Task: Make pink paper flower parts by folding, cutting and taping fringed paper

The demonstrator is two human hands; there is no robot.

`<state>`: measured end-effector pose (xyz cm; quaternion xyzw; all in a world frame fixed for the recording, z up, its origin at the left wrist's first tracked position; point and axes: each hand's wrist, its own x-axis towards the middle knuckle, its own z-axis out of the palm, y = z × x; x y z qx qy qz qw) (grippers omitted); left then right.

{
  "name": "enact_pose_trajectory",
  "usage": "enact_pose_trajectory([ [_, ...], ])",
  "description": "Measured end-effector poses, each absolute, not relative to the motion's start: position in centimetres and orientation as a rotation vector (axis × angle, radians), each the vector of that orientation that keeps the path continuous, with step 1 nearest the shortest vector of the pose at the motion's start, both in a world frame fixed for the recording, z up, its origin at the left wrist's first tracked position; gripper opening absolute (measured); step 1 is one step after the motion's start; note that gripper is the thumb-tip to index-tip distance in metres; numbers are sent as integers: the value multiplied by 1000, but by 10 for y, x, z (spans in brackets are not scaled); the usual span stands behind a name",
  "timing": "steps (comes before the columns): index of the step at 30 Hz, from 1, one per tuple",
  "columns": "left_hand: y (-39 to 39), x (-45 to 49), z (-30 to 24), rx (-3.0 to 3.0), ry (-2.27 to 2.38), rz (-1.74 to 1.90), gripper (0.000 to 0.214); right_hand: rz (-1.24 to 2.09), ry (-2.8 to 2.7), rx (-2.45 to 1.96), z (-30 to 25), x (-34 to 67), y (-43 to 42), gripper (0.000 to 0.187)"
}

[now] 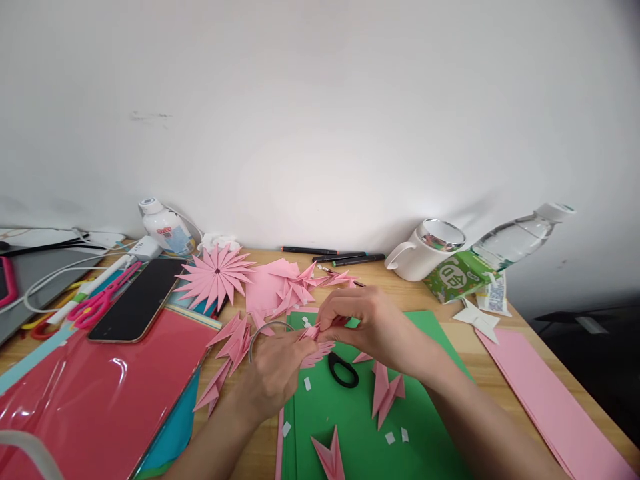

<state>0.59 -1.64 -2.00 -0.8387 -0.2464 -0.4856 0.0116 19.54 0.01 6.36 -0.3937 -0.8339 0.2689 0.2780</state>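
Over the green paper, my left hand and my right hand meet with fingertips pinched on a cluster of pink folded paper. My fingers partly hide where its pieces join. A grey ring, perhaps a tape roll, shows behind my left hand. Just below the fingers lies a black scissors handle; the rest of it is hidden. Loose pink pointed paper folds rest on the green sheets, another paper fold near the front. More folded pieces lie left of my left hand.
A finished-looking pink paper star lies at the back left, near a phone, pink scissors and a white bottle. Markers, a mug, a tilted water bottle and pink strips stand or lie behind and right.
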Motion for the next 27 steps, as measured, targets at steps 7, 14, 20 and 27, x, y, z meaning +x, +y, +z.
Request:
enact_pose_trajectory([
  [7, -16, 6, -20, -2636, -796, -1506, 23, 629, -2280, -1036, 60, 195, 0, 12],
  [14, -17, 6, -21, -2623, -789, -1506, 22, 682, -2273, -1058, 62, 196, 0, 13],
  [20, -18, 7, -22, -2668, -757, -1513, 26, 767, -2271, -1056, 65, 198, 1, 14],
  [27, -17, 8, -18, -2668, -740, -1527, 28, 837, -2262, -1022, 65, 200, 3, 13],
])
